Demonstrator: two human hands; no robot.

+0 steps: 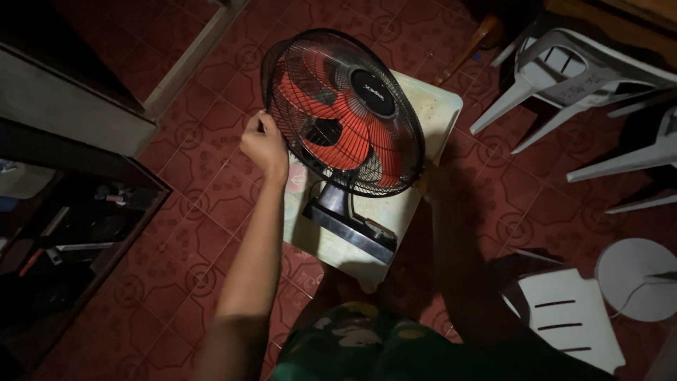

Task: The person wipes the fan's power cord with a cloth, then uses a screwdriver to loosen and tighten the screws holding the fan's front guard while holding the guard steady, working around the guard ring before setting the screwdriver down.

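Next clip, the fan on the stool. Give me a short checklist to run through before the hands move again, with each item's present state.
1. Left hand grips the edge of the fan's wire guard: ok.
2. Right hand on the opposite edge: cannot tell, it is in deep shadow.
3. Fan base rests fully on the white stool: ok.
4. Red blades at rest: ok, they show no blur.
5. Power cord unplugged: cannot tell, no cord visible.
6. Floor room around the stool: not ok, white plastic chairs crowd the right.
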